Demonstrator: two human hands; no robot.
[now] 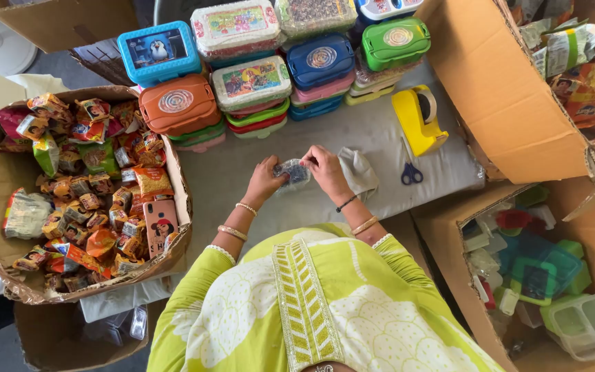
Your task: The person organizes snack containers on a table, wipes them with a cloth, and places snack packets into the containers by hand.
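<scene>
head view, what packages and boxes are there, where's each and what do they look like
Snack packets: left carton, small, red, orange and green.
Lunch boxes: stacked at the table's back, blue, orange, green and white.
Clear pouch: small, between left hand and right hand.
Foil packets: right carton, orange and green.

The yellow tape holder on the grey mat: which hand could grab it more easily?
Probably the right hand. The yellow plastic tape dispenser sits on that hand's side of the grey mat. The left hand is farther away. Both hands hold a small clear plastic packet.
</scene>
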